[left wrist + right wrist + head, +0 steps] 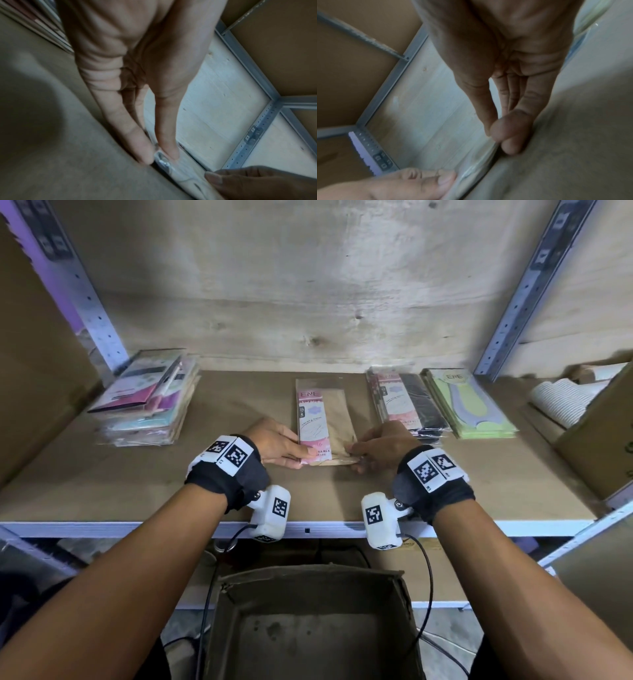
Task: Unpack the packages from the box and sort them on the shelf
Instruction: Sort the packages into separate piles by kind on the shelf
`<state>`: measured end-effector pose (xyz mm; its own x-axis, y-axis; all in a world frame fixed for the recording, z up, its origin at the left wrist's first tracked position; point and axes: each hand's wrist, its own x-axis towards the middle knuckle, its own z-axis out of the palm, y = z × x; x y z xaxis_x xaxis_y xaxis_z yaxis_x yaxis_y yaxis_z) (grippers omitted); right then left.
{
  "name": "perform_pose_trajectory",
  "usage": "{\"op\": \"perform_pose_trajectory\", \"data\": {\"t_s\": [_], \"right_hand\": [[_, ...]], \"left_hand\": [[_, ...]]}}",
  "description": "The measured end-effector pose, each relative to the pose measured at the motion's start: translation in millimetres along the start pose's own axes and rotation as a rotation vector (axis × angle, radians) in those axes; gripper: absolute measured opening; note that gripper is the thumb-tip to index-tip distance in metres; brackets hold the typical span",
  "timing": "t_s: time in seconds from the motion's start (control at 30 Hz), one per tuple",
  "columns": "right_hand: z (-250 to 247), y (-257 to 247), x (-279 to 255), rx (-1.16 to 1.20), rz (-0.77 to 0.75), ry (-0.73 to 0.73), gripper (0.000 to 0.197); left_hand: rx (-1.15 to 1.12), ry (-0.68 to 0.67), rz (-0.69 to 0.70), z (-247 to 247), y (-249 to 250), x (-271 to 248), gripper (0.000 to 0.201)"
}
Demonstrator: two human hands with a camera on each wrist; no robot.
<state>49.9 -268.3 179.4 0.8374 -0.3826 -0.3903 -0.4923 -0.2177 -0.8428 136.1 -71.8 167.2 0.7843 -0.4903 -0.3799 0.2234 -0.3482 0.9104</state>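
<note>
A flat clear package with a pink card and a tan insert lies in the middle of the brown shelf board. My left hand pinches its near left corner, thumb on top. My right hand pinches the near right corner. In the left wrist view, my left hand has thumb and finger closed on the package edge. The right wrist view shows my right hand gripping the package edge the same way. The open cardboard box stands below the shelf; its visible bottom is bare.
A mixed pile of packages lies at the shelf's left. To the right lie a pink-and-black pile and a green pile. A carton holding white ribbed items sits far right. Metal uprights flank the bay.
</note>
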Motion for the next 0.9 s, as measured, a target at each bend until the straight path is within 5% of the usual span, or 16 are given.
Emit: {"op": "perform_pose_trajectory", "data": {"t_s": [0.33, 0.57, 0.9], "right_hand": [[-5, -5, -13, -0.390, -0.092, 0.116, 0.024], [-5, -7, -15, -0.370, -0.119, 0.098, 0.024], [-4, -9, 0, -0.387, -0.180, 0.222, 0.024]], "left_hand": [[0.201, 0.144, -0.006, 4, 5, 5, 0.036], [0.123, 0.040, -0.064, 8, 11, 0, 0.024], [0.056, 0.109, 0.002, 13, 17, 18, 0.011]]}}
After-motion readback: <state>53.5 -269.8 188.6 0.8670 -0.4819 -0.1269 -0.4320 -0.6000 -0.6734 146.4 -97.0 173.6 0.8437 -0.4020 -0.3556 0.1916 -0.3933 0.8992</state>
